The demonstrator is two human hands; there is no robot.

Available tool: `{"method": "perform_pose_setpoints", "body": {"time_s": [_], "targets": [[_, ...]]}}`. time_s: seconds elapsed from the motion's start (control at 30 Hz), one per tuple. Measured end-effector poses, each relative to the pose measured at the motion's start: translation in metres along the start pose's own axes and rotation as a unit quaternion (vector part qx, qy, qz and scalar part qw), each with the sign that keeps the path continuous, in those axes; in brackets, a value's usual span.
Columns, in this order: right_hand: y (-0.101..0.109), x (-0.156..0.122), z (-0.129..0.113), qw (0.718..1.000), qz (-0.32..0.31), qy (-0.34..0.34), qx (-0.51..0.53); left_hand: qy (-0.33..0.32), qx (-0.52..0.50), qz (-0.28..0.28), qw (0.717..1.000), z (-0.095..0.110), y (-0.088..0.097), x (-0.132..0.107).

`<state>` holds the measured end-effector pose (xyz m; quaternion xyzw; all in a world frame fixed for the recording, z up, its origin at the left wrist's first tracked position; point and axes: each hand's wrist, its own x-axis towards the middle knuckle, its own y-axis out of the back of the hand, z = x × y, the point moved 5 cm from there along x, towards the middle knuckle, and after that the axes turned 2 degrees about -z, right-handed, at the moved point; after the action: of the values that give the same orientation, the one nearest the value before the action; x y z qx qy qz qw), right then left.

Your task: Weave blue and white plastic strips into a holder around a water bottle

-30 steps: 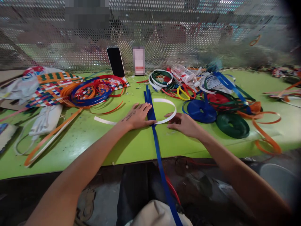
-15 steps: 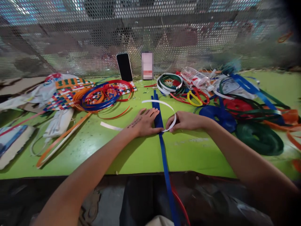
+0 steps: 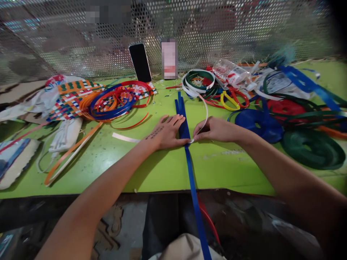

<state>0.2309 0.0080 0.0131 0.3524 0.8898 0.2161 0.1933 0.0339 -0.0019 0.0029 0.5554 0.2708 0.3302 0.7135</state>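
White strip looks light, springy, best pinched beside its bend; the right hand pinches it there, at 3 o'clock from the left hand, spread flat over blue strips.

Dim overall; pale glare pools on the left of the green counter, with soft shadow under the left forearm. Light speckles the perforated panel. Central blue strips look fairly crisp, the rightmost green coil smeared; the upper right corner blackens.
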Motion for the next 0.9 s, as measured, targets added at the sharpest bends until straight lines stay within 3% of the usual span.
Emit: {"method": "perform_pose_setpoints", "body": {"time_s": [0.33,0.63,0.9], "targets": [[-0.009,0.003,-0.006,0.994,0.092,-0.058,0.024,0.002,0.002,0.008,1.000,0.000,0.000,0.000],[-0.005,-0.004,-0.004,0.997,0.032,-0.059,0.048,0.006,0.004,-0.004,1.000,0.001,0.001,0.002],[-0.009,-0.001,-0.005,0.995,0.065,-0.055,0.059,0.003,0.011,-0.010,1.000,0.003,0.002,0.001]]}}
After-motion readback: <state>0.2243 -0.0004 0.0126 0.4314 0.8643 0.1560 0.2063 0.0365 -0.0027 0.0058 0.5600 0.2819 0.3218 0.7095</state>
